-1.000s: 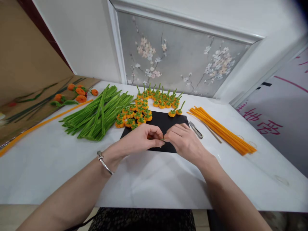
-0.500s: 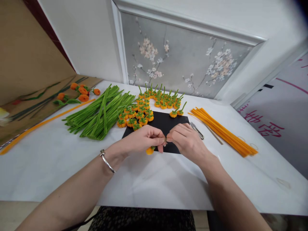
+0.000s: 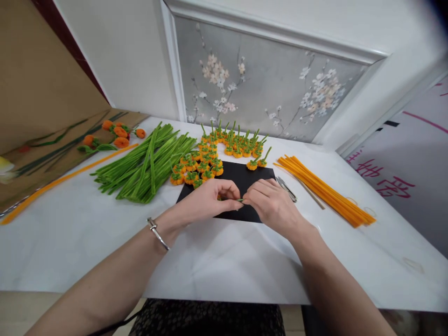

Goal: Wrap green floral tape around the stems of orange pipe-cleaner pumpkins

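My left hand (image 3: 210, 199) is closed, thumb and fingers pinching a small orange-and-green pipe cleaner pumpkin that is mostly hidden inside the grip. A short green stem (image 3: 240, 200) runs from it towards my right hand (image 3: 273, 201), whose closed fingertips grip the stem's other end. Both hands hover over a black mat (image 3: 241, 214). Beyond them stand several finished-looking orange pumpkins with green tops (image 3: 217, 167), some on the mat and some on the white table (image 3: 224, 266).
Left of the pumpkins lies a heap of green pipe cleaners (image 3: 147, 163). Orange pipe cleaners (image 3: 325, 191) are bundled at the right, beside a thin stick (image 3: 315, 196) and small metal snips (image 3: 287, 189). Orange fuzzy flowers (image 3: 121, 135) rest at the far left, near one long orange strip (image 3: 70, 179).
The orange part that hung below my left hand has turned up into the fingers and is now mostly hidden. My right hand has barely moved.
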`<action>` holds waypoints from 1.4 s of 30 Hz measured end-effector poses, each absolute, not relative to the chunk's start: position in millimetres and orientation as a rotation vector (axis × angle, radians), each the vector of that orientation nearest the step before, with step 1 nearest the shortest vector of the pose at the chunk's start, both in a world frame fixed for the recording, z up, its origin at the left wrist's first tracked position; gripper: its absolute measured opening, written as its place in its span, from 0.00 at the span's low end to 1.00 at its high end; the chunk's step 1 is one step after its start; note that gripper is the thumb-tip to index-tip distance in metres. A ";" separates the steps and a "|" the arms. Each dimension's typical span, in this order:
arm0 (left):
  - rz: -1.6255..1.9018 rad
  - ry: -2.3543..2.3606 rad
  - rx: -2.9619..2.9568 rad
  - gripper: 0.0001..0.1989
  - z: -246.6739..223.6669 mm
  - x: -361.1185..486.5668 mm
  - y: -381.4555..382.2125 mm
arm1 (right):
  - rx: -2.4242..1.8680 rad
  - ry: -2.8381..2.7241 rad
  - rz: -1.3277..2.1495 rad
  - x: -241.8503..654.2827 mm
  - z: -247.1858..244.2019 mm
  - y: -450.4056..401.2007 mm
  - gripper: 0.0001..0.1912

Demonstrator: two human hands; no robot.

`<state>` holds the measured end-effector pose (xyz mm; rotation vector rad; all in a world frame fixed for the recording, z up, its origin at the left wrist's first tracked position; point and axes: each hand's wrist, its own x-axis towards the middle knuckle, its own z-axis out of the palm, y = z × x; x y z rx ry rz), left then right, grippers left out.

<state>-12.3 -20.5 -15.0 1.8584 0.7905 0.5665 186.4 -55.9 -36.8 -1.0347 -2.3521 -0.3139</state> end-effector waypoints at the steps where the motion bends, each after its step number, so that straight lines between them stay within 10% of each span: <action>1: 0.590 0.789 1.858 0.05 -17.2 -12.0 -19.0 | -1.036 -2.347 -0.324 186.1 -37.2 -55.2 0.13; 17: 0.409 0.643 1.553 0.17 -16.2 -13.2 -20.3 | -0.934 -2.261 -0.262 186.6 -32.0 -55.2 0.12; 35: 0.439 0.721 1.533 0.08 -25.4 -15.6 -10.7 | -0.948 -2.378 -0.209 186.2 -36.7 -52.0 0.15; 42: 0.501 0.636 1.469 0.08 -24.4 -13.3 -13.3 | -0.935 -2.167 0.262 188.0 -38.7 -49.8 0.11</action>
